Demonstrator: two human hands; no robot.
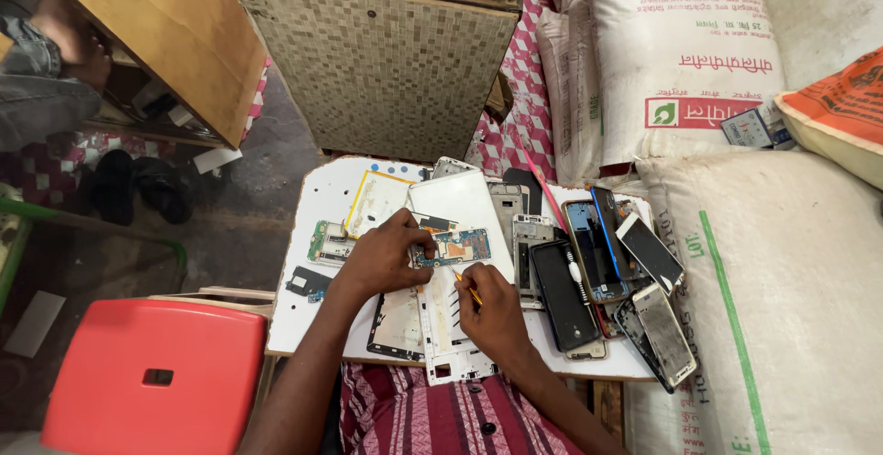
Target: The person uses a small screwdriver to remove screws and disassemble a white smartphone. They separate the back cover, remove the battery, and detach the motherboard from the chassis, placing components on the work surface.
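My left hand [382, 257] presses down on a small blue circuit board [455, 247] that lies on a white phone frame [451, 326] on the white work board [317, 193]. My right hand [494, 312] grips a thin orange-handled tool [467, 287], whose tip points at the lower edge of the circuit board. Both forearms reach in from the bottom of the view.
Several phones and phone frames [589, 262] are heaped on the right of the board. A yellow-edged frame [372, 202] and small boards [329, 243] lie left. A red stool [156, 377] stands bottom left, large white sacks [782, 280] right, a tiled cabinet [382, 64] behind.
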